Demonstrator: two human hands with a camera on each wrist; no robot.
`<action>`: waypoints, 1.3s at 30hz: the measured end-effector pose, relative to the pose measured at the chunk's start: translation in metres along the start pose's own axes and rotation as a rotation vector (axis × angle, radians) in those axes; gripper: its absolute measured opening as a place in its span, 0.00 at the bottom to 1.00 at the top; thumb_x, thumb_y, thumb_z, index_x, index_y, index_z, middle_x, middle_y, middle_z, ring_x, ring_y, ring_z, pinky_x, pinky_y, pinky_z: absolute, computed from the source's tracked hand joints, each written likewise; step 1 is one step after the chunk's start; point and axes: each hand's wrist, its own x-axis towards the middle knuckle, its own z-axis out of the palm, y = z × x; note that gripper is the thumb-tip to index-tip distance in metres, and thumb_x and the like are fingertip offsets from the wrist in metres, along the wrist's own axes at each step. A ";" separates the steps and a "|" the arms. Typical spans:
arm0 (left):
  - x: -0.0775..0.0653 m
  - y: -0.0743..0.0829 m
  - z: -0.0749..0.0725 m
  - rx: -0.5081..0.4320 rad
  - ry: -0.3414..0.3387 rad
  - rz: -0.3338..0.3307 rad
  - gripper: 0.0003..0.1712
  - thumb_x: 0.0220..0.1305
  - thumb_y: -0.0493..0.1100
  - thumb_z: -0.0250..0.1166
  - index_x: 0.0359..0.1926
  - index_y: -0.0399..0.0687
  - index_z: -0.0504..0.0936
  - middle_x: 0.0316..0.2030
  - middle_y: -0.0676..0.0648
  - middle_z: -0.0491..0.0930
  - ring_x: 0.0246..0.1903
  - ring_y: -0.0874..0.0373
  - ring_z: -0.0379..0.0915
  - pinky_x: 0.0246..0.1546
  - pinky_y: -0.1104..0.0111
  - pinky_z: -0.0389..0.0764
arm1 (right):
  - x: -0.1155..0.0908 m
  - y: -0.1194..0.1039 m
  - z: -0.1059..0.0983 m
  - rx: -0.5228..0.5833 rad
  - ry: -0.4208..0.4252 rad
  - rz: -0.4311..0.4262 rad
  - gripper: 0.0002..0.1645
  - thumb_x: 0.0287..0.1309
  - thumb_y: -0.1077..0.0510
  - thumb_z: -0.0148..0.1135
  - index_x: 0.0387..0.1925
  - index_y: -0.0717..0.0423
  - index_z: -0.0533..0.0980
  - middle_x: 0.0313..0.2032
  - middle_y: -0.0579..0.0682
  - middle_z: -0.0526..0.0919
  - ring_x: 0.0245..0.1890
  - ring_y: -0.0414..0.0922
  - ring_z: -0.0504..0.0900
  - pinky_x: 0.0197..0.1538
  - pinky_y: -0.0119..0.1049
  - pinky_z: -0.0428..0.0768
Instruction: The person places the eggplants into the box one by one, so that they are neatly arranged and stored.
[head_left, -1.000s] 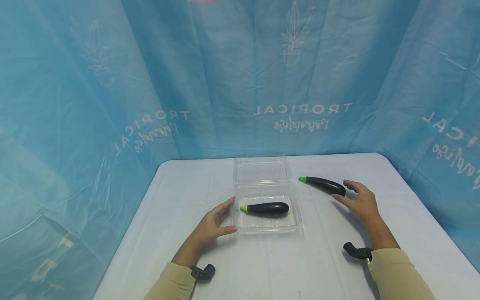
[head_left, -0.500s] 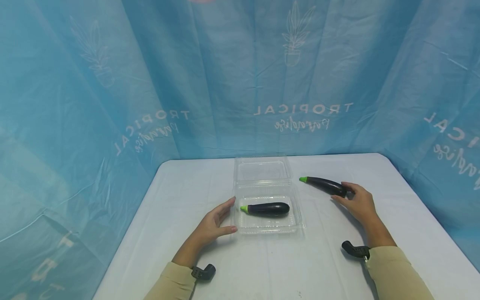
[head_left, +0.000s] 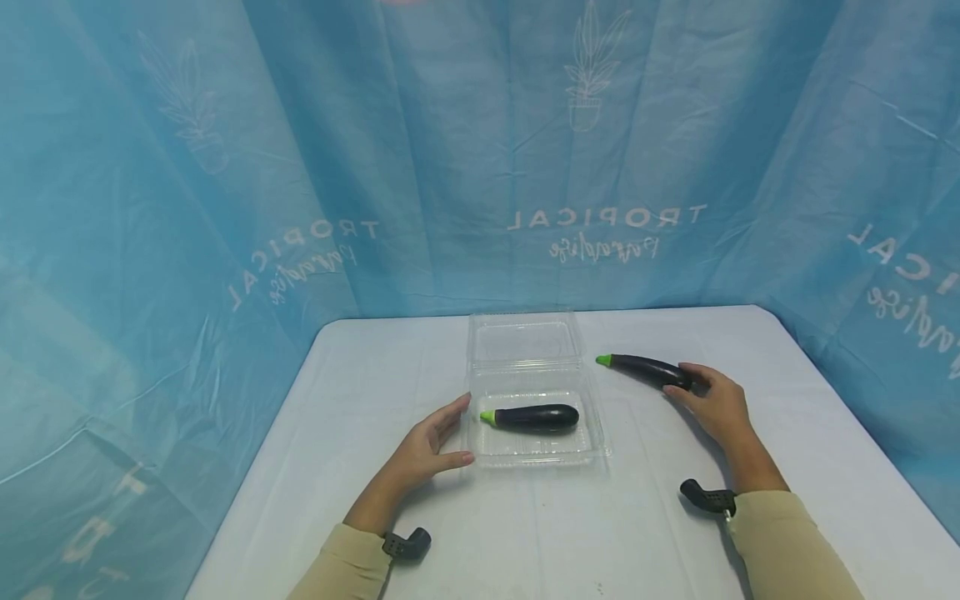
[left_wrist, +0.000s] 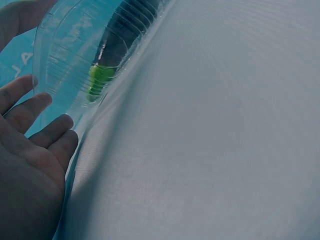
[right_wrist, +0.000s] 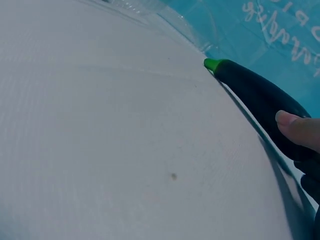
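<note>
A clear plastic clamshell container (head_left: 536, 457) lies unfolded, its lid (head_left: 523, 340) flat toward the back. In its base rests a dark eggplant (head_left: 538, 417) with a green stem end pointing left. My left hand (head_left: 420, 450) is at the container's left side, fingers and thumb spread; in the left wrist view the fingertips (left_wrist: 44, 98) meet or nearly meet the clear wall. A second eggplant (head_left: 641, 367) lies right of the container, green tip to the left. My right hand (head_left: 716, 407) grips its thick end, with the thumb (right_wrist: 300, 131) on its near side in the right wrist view.
A white cloth covers the table (head_left: 600, 533). Blue printed curtains (head_left: 600, 167) hang behind and along both sides. Black wrist cameras sit at the left cuff (head_left: 407, 546) and right cuff (head_left: 707, 498).
My right hand has moved slightly left, its fingers closing round the thick end of the right eggplant. The left hand, the container and the eggplant inside it have stayed put.
</note>
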 end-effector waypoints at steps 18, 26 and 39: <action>0.000 0.002 -0.001 0.003 0.002 -0.005 0.56 0.57 0.35 0.82 0.81 0.48 0.61 0.79 0.54 0.59 0.78 0.61 0.51 0.75 0.69 0.56 | -0.012 -0.035 0.003 0.254 0.072 0.015 0.41 0.63 0.45 0.77 0.71 0.61 0.75 0.62 0.67 0.80 0.70 0.66 0.69 0.72 0.67 0.64; 0.000 0.002 0.000 0.009 0.001 -0.011 0.56 0.57 0.36 0.82 0.81 0.47 0.61 0.79 0.54 0.59 0.78 0.59 0.51 0.75 0.69 0.57 | -0.019 -0.035 -0.010 0.283 0.124 0.039 0.41 0.63 0.46 0.78 0.70 0.60 0.76 0.60 0.65 0.82 0.70 0.63 0.71 0.74 0.64 0.63; 0.001 0.001 0.000 0.000 -0.002 0.008 0.55 0.58 0.32 0.80 0.81 0.44 0.61 0.80 0.49 0.58 0.79 0.53 0.50 0.76 0.68 0.56 | -0.043 -0.075 -0.006 0.429 0.124 -0.074 0.36 0.62 0.55 0.79 0.67 0.62 0.78 0.60 0.59 0.82 0.61 0.38 0.77 0.66 0.27 0.73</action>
